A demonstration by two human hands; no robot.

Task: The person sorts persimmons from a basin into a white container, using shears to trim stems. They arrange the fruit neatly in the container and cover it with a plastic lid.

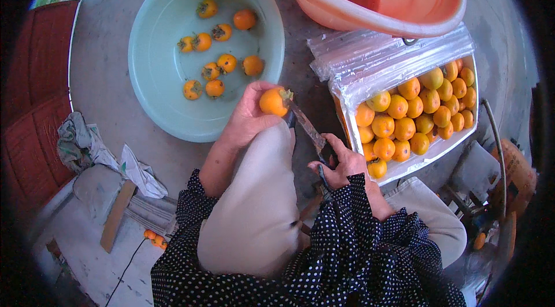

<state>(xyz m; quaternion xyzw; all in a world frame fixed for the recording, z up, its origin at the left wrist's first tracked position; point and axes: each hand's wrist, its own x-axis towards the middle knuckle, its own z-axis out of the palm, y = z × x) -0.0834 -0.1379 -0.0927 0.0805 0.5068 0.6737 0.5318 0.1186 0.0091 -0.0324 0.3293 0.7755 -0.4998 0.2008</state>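
Note:
My left hand [248, 117] is closed around an orange persimmon [273, 102], whose green calyx faces right. It is above my raised knee, beside the rim of a pale blue-green plastic basin [138, 68]. My right hand [344, 161] grips a pruning tool [308, 127] with a dark, rust-stained blade; its handle is partly hidden by my fingers. The tip of the blade meets the persimmon at the calyx, though I cannot tell whether it cuts in. Several persimmons [226, 63] with calyxes lie spread over the basin's bottom.
To the right stands a plastic-lined box [416, 168] full of persimmons [404, 128]. A tilted orange-red plastic tub [416, 21] overhangs its far edge. Crumpled cloths [141, 174] and a wooden board [118, 216] lie at left, with a few persimmons [155, 237] near a cable. A red door [39, 90] stands beyond.

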